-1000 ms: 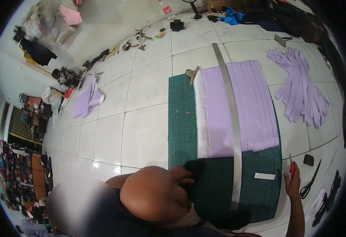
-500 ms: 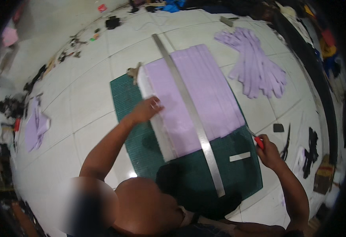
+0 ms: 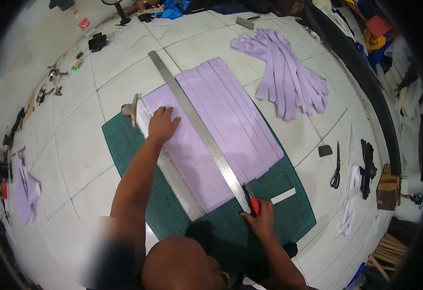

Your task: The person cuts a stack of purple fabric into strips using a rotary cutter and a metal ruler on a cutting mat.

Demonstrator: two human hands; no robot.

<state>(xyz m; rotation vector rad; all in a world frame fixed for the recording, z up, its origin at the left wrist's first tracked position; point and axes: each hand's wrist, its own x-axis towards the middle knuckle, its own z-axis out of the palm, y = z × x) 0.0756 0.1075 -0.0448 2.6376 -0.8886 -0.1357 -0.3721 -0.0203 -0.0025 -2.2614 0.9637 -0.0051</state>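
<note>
My left hand (image 3: 162,124) lies palm down on the wide piece of smooth lilac cloth (image 3: 187,159), with the fingers a little spread; it grips nothing. My right hand (image 3: 261,218) is curled around a small cutter with red handle (image 3: 255,206), near the close end of the long flat ruler of grey metal (image 3: 197,123). Its thumb is at this end, but I cannot tell if it presses.

The cloth rests on the dark green cutting mat (image 3: 279,217), with the ruler slanting across it. On the ruler's right side there are long lilac strips (image 3: 235,116) side by side, and a metal clip (image 3: 131,111) sits at the far left corner.

I judge that I am placing the ruler for a cut. The next move seems to call for a firm, straight ruler, and for the left fingers to stay away from the blade's way.

Half a second ago, the left hand was lower, over the white edge, with fingers bent; now it is farther up the cloth. The cutter was at the mat's right side, and now it is beside the ruler.
</note>
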